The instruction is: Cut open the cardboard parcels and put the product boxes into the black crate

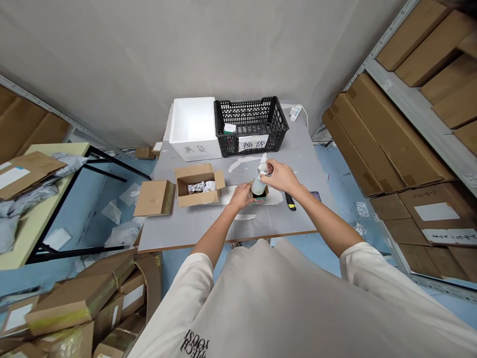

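Observation:
My right hand is closed around the shiny round upper end of a pale, whitish cylinder, perhaps a glass or a jar; its exact kind is unclear. The lower part of this cylinder is inside the mouth of a small green and brown box. On the box's left side, my left hand grips its wall. White paper lies flat under the box. To the left stands an open cardboard box with crumpled paper in it.
Behind the hands stand a white foam box and a black plastic crate. A black and yellow cutter and a phone lie at right. A closed carton sits at the table's left edge. Shelves of cartons flank the table.

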### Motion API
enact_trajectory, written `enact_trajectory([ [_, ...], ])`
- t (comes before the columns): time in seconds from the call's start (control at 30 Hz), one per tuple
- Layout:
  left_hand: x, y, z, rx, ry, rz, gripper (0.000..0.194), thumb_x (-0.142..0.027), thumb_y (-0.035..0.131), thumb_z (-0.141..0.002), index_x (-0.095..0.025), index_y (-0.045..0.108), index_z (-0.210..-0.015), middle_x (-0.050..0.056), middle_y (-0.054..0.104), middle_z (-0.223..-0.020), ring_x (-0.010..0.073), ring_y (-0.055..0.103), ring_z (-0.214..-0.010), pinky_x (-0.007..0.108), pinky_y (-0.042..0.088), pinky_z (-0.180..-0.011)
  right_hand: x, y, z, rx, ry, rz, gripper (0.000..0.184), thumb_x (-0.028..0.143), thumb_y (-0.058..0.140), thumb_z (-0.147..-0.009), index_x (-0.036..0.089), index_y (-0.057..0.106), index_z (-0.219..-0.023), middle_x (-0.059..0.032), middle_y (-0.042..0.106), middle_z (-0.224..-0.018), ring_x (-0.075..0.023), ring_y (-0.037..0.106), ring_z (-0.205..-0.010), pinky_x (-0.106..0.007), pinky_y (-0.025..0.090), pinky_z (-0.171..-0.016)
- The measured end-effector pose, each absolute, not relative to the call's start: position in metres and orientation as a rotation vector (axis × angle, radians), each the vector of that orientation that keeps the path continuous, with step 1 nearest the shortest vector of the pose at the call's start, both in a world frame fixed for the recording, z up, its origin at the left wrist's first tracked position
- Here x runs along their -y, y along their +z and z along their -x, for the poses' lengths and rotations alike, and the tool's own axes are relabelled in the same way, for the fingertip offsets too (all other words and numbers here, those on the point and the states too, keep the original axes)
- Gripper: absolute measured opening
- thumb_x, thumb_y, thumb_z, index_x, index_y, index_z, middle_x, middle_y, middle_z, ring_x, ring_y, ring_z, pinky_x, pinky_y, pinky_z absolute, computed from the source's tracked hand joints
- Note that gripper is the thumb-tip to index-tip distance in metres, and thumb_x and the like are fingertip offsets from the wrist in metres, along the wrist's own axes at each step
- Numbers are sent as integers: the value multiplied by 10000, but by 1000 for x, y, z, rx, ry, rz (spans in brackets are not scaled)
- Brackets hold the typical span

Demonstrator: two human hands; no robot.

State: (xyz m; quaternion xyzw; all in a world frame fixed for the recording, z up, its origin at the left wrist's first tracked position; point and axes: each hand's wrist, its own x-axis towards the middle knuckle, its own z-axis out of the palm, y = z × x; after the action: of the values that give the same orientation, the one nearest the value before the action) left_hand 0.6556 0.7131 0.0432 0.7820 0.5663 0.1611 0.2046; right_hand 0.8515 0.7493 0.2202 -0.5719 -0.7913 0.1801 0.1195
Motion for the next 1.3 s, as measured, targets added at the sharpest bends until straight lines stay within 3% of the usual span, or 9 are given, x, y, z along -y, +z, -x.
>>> enact_trajectory([
  [0.27,-704,58,-652,-1620,413,-2082,834,-432,874,-701,-207,502,-1413,180,544,-1432,401,505,-1371,538,402,-1124,-766,221,-864,2160,635,1621,423,459,652,-834,227,653,-1188,-32,715,-974,-229,629,-855,-312,438,-779],
  [0.37,-705,77,-653,-1621,556,-2031,799,-433,772,-800,-239,436,-1498,162,451,-1554,389,421,-1452,552,363,-1160,-771,219,-864,2127,659,1636,386,467,650,-830,225,669,-1130,-27,712,-941,-222,625,-837,-311,438,-775],
  [0.47,-711,98,-661,-1552,760,-1965,644,-408,673,-890,-263,468,-1483,117,538,-1469,336,524,-1349,496,440,-1095,-778,219,-862,2102,676,1633,348,481,648,-835,227,682,-1069,-22,708,-922,-223,627,-847,-317,448,-793],
  [0.57,-718,109,-670,-1527,854,-1871,646,-508,755,-841,-220,559,-1385,109,639,-1253,310,624,-1140,451,511,-985,-785,215,-860,2031,723,1600,371,511,665,-834,218,702,-1059,-30,712,-926,-229,636,-864,-343,479,-830],
  [0.77,-722,101,-669,-1497,1095,-1670,538,-554,764,-842,-198,667,-1234,89,617,-1126,227,657,-962,362,562,-847,-785,179,-862,1735,1133,1245,700,577,717,-829,177,617,-1396,-99,734,-1134,-226,676,-991,-411,531,-979],
  [0.9,-726,95,-665,-1473,1149,-1545,549,-555,774,-833,-192,670,-1232,94,654,-1134,225,680,-964,375,576,-860,-773,156,-863,1705,1376,1042,595,595,704,-840,198,705,-1284,-105,735,-1228,-259,661,-1149,-471,487,-1082],
  [1.03,-729,93,-666,-1381,1211,-1402,720,-553,816,-802,-211,539,-1372,123,669,-1253,237,695,-1054,393,587,-899,-763,147,-861,1654,1576,923,618,615,659,-872,222,674,-1348,-87,722,-1279,-261,655,-1175,-475,515,-1052],
  [1.17,-725,97,-667,-1359,1226,-1448,643,-552,764,-866,-224,534,-1370,133,668,-1269,249,683,-1139,422,572,-967,-763,142,-861,1675,1473,1037,727,577,718,-837,200,597,-1446,-106,702,-1306,-258,640,-1174,-450,518,-1043],
  [1.3,-722,103,-667,-1481,1211,-1548,561,-560,692,-917,-238,603,-1367,121,628,-1263,232,691,-1065,380,595,-884,-766,136,-862,1712,1292,1221,728,593,736,-805,175,640,-1393,-125,666,-1326,-246,640,-1090,-414,543,-985],
])
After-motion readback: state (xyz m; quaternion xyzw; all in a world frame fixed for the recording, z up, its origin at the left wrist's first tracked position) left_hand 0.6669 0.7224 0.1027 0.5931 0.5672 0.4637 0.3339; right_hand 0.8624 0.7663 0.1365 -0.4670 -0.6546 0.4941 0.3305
